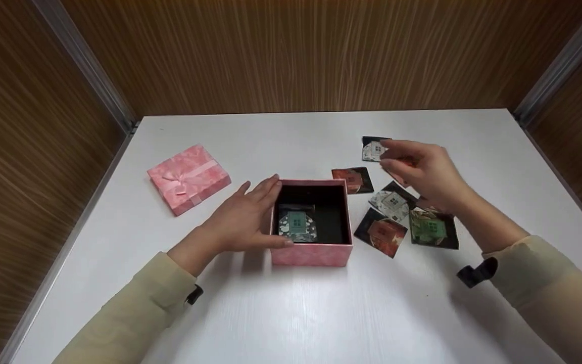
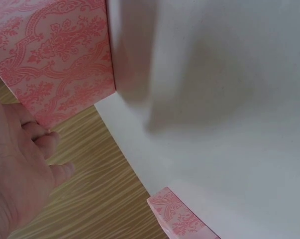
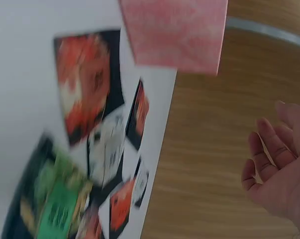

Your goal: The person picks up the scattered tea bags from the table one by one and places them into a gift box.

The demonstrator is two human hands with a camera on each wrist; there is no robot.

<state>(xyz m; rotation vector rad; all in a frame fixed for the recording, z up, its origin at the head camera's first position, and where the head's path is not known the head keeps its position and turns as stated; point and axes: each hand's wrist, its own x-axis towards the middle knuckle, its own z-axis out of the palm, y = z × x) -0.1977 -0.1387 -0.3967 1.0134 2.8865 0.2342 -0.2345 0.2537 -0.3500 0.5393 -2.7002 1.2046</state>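
Note:
Against the pink, open-topped box (image 1: 311, 255) rests my left hand (image 1: 243, 217), its thumb along the front rim and its fingers reaching to the far left corner. In the left wrist view, the fingertips (image 2: 48, 142) touch the top of the patterned side wall. Inside the black interior lies a square card (image 1: 297, 226) with a green centre, toward the left. My right hand (image 1: 430, 169) is raised over the cards right of the box, thumb and forefinger apart. Its fingers (image 3: 274, 149) hang loosely bent, with nothing seen between them. A reddish card (image 1: 402, 174) shows partly beneath it.
Several square cards are scattered right of the box: red ones (image 1: 381, 232) (image 1: 354, 180), white-patterned ones (image 1: 391, 202) (image 1: 373, 150) and a green one (image 1: 433, 228); some overlap. A pink lid with a bow (image 1: 190, 178) lies left of the box. Wood-grain panels (image 1: 291, 55) enclose the white table (image 1: 291, 318).

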